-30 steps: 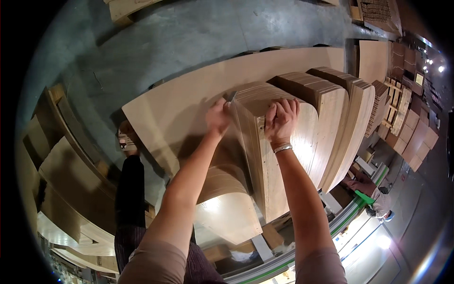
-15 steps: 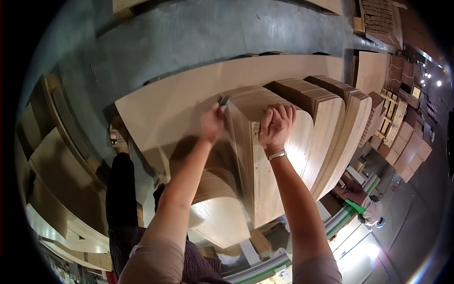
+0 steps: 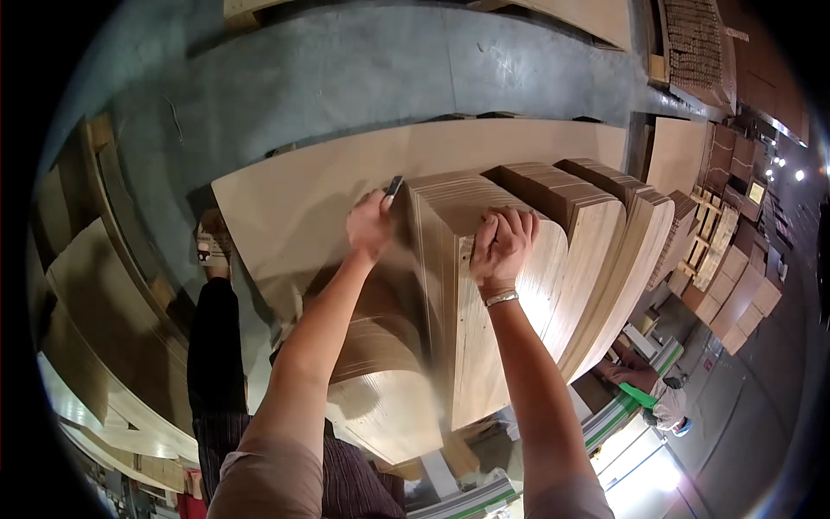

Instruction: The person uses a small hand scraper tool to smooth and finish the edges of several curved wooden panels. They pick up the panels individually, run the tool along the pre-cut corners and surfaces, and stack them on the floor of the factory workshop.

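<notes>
Nearest: both forearms entering from lower edge, bare, sleeves short.

Left hand [image 3: 372, 227] closed around a small dark tool [image 3: 394, 186], tip of it at the upper left corner of the nearest stack of curved plywood panels [image 3: 450, 285]; knuckles against the stack's left face.

Right hand [image 3: 501, 246] laid on the stack's top edge, fingers [image 3: 510, 223] curled over it, gripping the edge; silver bracelet [image 3: 501, 299] at the wrist.

Stack standing on edge, rounded at the top, layered edges visible. Lower left of it, more curved panels [image 3: 380, 381] lying flatter, overlapping.

Just beyond to the right: two further stacks of like panels [image 3: 605, 225], upright, side by side, touching one another.

Behind the hands: large flat sheet of board [image 3: 294, 195] spread under and behind the stacks.

Left: own leg in dark trousers, sandalled foot [image 3: 212, 246] on grey floor [image 3: 346, 78].

Far right: piles of boards on pallets [image 3: 735, 277]; another person [image 3: 657, 398] in green and white low down.
</notes>
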